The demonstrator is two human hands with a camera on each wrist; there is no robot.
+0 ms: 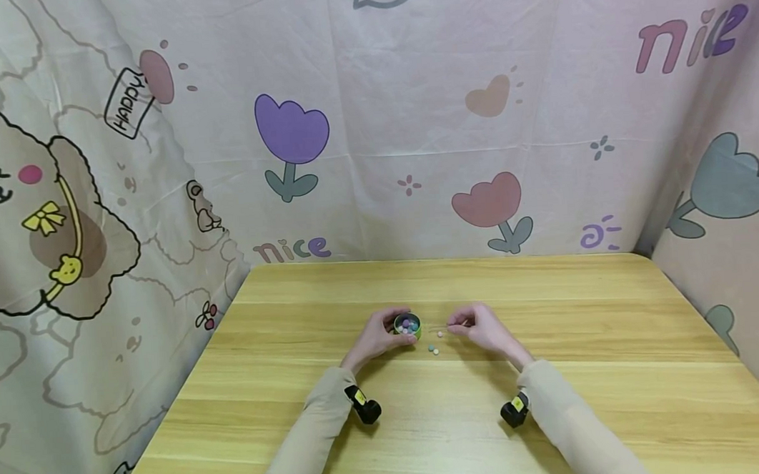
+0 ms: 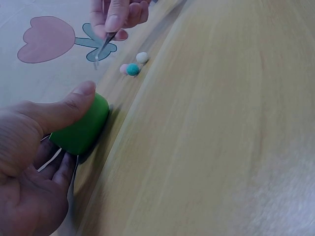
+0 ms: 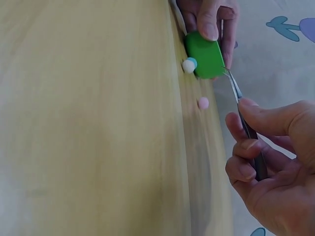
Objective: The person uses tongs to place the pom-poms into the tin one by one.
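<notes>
My left hand (image 1: 380, 335) grips a small round green container (image 2: 83, 129) on the table, thumb on one side and fingers on the other. In the head view, purple, teal, pink and white balls (image 1: 406, 324) lie inside it. My right hand (image 3: 278, 157) pinches dark-handled tweezers (image 3: 247, 129) between thumb and fingers, their tips just right of the container with no ball visible in them. On the table beside the container are a pink ball (image 3: 203, 103), a white ball (image 3: 188, 66) and a teal ball (image 2: 132, 69).
The wooden table (image 1: 403, 436) reaches back to a patterned cloth (image 1: 386, 122) hanging behind it, with more cloth at the left and right. A black wrist camera is strapped over each beige sleeve.
</notes>
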